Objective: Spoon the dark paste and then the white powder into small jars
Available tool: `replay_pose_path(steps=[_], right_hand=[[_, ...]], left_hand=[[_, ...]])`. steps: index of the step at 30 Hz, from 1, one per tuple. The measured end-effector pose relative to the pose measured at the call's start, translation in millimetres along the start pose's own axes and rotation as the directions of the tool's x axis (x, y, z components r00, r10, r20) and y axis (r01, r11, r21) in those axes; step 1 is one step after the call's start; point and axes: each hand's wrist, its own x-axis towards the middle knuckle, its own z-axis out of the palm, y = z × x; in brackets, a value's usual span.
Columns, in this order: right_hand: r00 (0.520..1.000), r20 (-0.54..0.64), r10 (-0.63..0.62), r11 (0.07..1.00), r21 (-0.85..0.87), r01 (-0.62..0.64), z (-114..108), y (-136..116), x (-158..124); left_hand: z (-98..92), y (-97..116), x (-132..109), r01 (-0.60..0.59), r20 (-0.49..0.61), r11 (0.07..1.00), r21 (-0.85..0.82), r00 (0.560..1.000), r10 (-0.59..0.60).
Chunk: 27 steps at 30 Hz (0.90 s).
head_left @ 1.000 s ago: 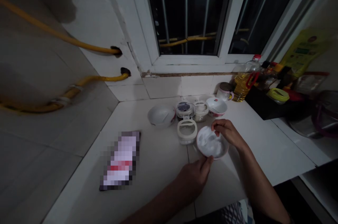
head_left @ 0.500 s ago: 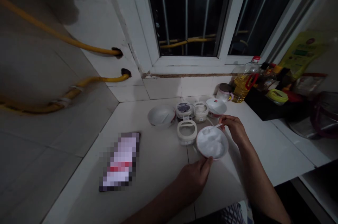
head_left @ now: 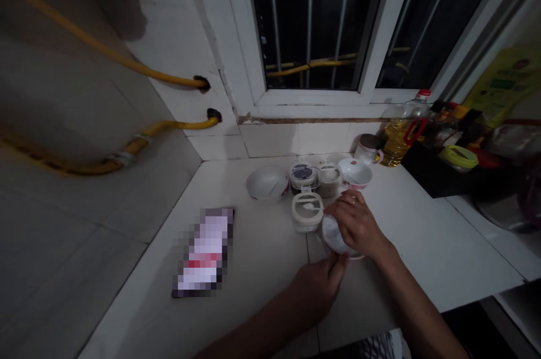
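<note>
My left hand (head_left: 319,286) is closed on the near rim of a small bowl (head_left: 333,234) with white powder or granules inside. My right hand (head_left: 355,221) reaches over this bowl and hides much of it. Its fingers pinch a small white spoon (head_left: 311,207), whose tip is heaped with white stuff. That tip is over the mouth of a clear square jar (head_left: 307,222) with a cream rim, left of the bowl. Behind stand a jar with dark contents (head_left: 303,177) and another cream-rimmed jar (head_left: 329,178).
A wide white bowl (head_left: 267,184) sits left of the jars, and a flowered bowl (head_left: 355,173) behind them. A pixelated flat object (head_left: 203,253) lies on the left of the counter. An oil bottle (head_left: 397,136), a lidded glass mug (head_left: 367,149) and several condiments line the back right.
My right hand has moved left across the bowl, carrying the spoon from the bowl to above the square jar. My left hand still holds the bowl. The view has shifted slightly.
</note>
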Motion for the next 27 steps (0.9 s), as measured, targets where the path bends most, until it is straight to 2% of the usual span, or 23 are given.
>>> replay_pose_path(steps=[3, 5, 7, 10, 14, 17, 20, 22, 27], right_hand=[[0.982, -0.145, 0.123, 0.988, 0.11, -0.107, -8, 5, -5], [0.943, -0.233, 0.24, 0.96, 0.199, -0.195, -15, 10, -9], [0.9, -0.265, 0.347, 0.928, 0.234, -0.289, -23, 15, -13], [0.886, -0.228, 0.402, 0.915, 0.14, -0.379, -32, 22, -17], [0.948, -0.079, 0.31, 0.942, -0.108, -0.317, -32, 25, -17], [0.951, 0.066, 0.302, 0.934, -0.22, -0.282, -26, 22, -14], [0.943, 0.176, 0.281, 0.955, -0.144, -0.258, -21, 18, -11], [0.947, 0.201, 0.251, 0.968, -0.052, -0.246, -20, 16, -10], [0.955, 0.131, 0.267, 0.961, 0.034, -0.274, -25, 21, -13]], left_hand=[[1.1, 0, -1, 0.008, 0.03, 1.0, -0.009, 1.0, -0.008], [1.4, 0, -2, 0.016, 0.04, 1.0, -0.014, 0.999, -0.016], [1.1, -1, -2, 0.022, 0.036, 1.0, -0.016, 0.999, -0.021], [0.4, -1, -2, 0.008, 0.011, 1.0, -0.014, 1.0, -0.008], [0.7, -1, -2, 0.0, 0.011, 1.0, 0.004, 1.0, 0.0], [1.2, -1, -2, 0.005, 0.019, 1.0, 0.007, 1.0, -0.005], [-0.5, 0, -1, 0.0, 0.006, 1.0, 0.0, 1.0, 0.0], [-2.7, 0, 0, -0.005, -0.015, 1.0, 0.006, 1.0, 0.006], [-5.5, -1, 2, -0.019, -0.035, 1.0, -0.003, 0.999, 0.019]])
